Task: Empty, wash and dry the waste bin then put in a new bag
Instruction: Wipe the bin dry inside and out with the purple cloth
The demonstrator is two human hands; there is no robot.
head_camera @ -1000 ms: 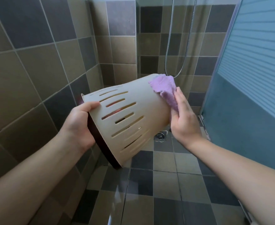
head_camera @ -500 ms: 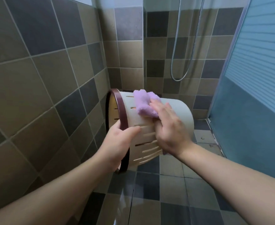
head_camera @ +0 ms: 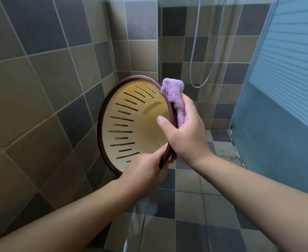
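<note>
The cream slotted waste bin (head_camera: 131, 124) with a dark maroon rim is held in the air on its side, its open mouth turned toward me so I look into the empty inside. My left hand (head_camera: 146, 171) grips the lower part of the rim. My right hand (head_camera: 184, 131) holds a folded purple cloth (head_camera: 175, 95) pressed against the rim's right side, thumb inside the bin and fingers outside.
I stand in a tiled shower corner with a wall (head_camera: 40, 88) close on the left. A metal shower hose (head_camera: 204, 70) hangs on the back wall. A frosted blue glass partition (head_camera: 285, 88) closes off the right. The tiled floor (head_camera: 195, 215) lies below.
The bin has been turned so its mouth faces me instead of its side. The cloth moved from the outer wall to the rim. My left hand shifted to the lower rim.
</note>
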